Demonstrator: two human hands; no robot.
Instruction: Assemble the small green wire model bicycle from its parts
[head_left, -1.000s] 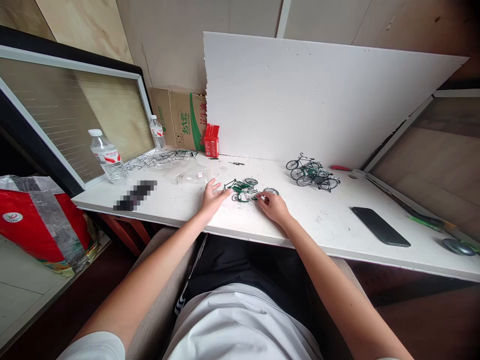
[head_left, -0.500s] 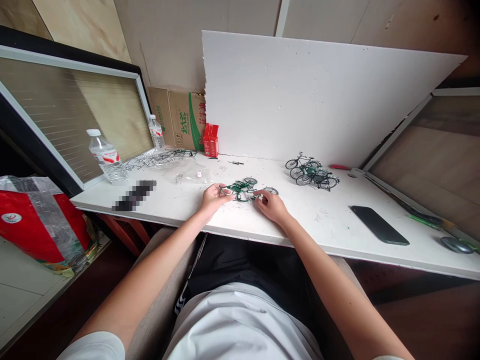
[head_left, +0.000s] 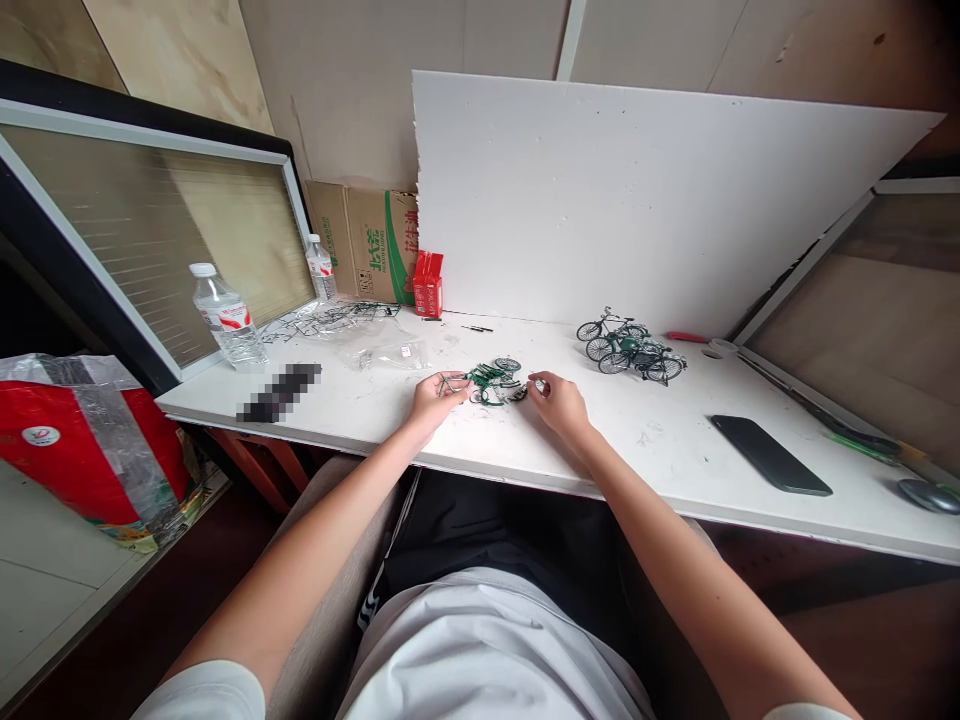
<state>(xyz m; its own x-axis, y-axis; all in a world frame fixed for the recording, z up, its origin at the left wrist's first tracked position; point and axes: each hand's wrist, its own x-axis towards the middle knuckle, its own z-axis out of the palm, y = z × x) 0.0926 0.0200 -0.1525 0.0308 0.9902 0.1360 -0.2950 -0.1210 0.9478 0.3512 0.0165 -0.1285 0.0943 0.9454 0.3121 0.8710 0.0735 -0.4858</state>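
Observation:
Near the front edge of the white table, my left hand (head_left: 436, 402) pinches a thin, dark green model bicycle frame (head_left: 454, 383). Just to its right lie loose green bicycle parts (head_left: 491, 376), with a small spoked wheel (head_left: 508, 364) behind them. My right hand (head_left: 559, 403) is on the far side of these parts, its thumb and forefinger closed together. A small dark piece (head_left: 519, 394) lies by its fingertips. What the right fingers hold, if anything, is too small to make out.
Several model bicycles (head_left: 630, 345) stand at the back right. A black phone (head_left: 770, 455) and a mouse (head_left: 928, 495) lie to the right. Plastic bags (head_left: 386, 353), part sprues (head_left: 337, 320), a water bottle (head_left: 229, 325) and a red box (head_left: 428, 285) are on the left.
My right hand has shifted slightly right, its fingers drawing closer together. The wheel seen beside it before no longer shows. My left hand keeps its pinch; the view has turned slightly.

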